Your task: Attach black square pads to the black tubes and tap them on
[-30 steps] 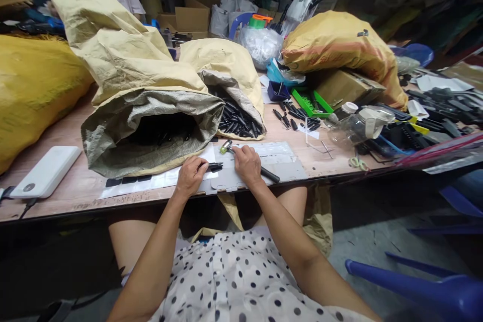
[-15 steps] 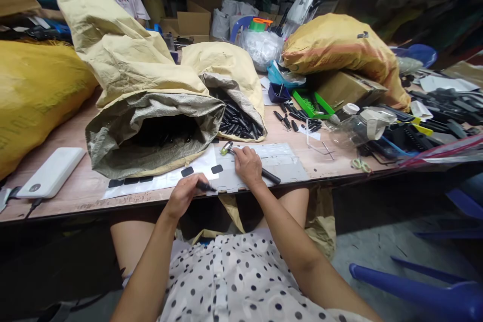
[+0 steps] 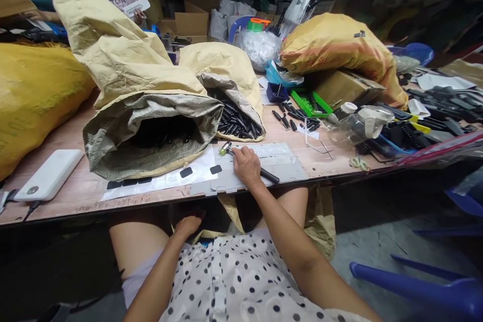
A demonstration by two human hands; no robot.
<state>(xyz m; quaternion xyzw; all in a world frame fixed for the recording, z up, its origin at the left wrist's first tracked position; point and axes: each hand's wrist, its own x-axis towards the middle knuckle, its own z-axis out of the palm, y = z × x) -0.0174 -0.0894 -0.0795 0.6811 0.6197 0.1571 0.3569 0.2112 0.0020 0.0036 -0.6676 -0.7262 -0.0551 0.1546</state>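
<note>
My right hand is wrapped round a small hammer with a black handle and a yellowish head, over a grey board at the table's front edge. My left hand is down below the edge, at the mouth of a tan sack between my knees; shadow hides its fingers. On white paper lie several black rounded pieces. Behind it a large sack gapes open, dark parts inside. Beside that, a smaller sack shows many black tapered parts.
A white power bank with a cable lies at the left. To the right are a green tray, a clear jug, scissors and black plastic parts. Across the table, a person's hand holds a white object.
My left hand, which held a black tapered part above the table edge, has dropped below it; that part no longer shows. My right hand stays on the hammer. A co-worker's white object has appeared.
</note>
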